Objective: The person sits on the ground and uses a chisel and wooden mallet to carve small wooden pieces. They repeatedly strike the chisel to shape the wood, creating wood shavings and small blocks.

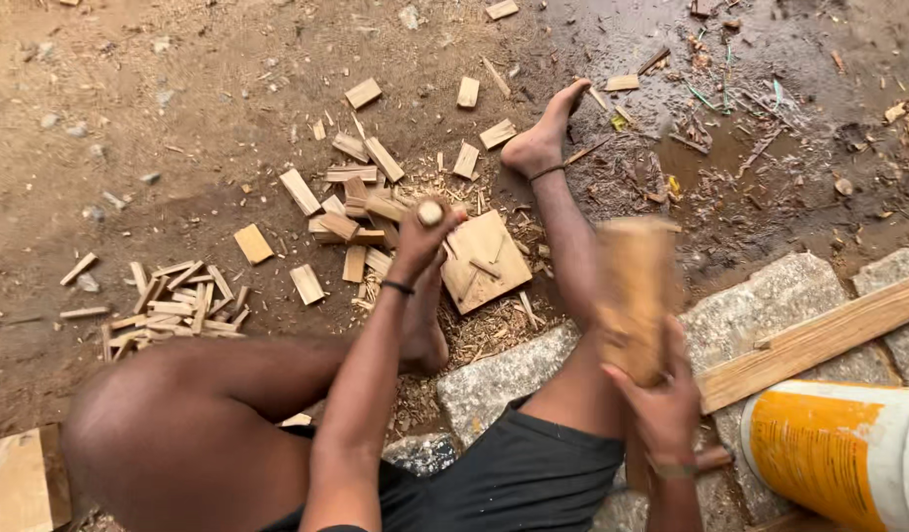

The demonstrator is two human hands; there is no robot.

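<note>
My left hand [422, 236] is clamped around a tool handle [431, 213]; only its round butt end shows above the fist, and the working end is hidden, so I can't tell what kind of tool it is. A black band sits on that wrist. The fist hangs just above a square wooden board [489, 261] lying flat on the dirt ground [129, 118], with my left foot [423, 335] planted just beside the board's near edge.

My right hand [661, 399] is shut on a wooden block [637, 296], held upright and raised; the block is motion-blurred, so its edges are unclear. It sits well to the right of the board.

My right leg stretches out past the board, with the right foot [543, 138] resting on wet, darker ground. Short cut wood pieces [361, 197] lie scattered and heaped just beyond the board, and a pile of thin sticks [178, 305] lies to the left, well apart. Wood chips litter the dirt around the board.

I'm seated on stone slabs [770, 296]. A long plank [819, 335] lies across them at right, and a white and orange bucket [839, 453] lies tipped near it.
</note>
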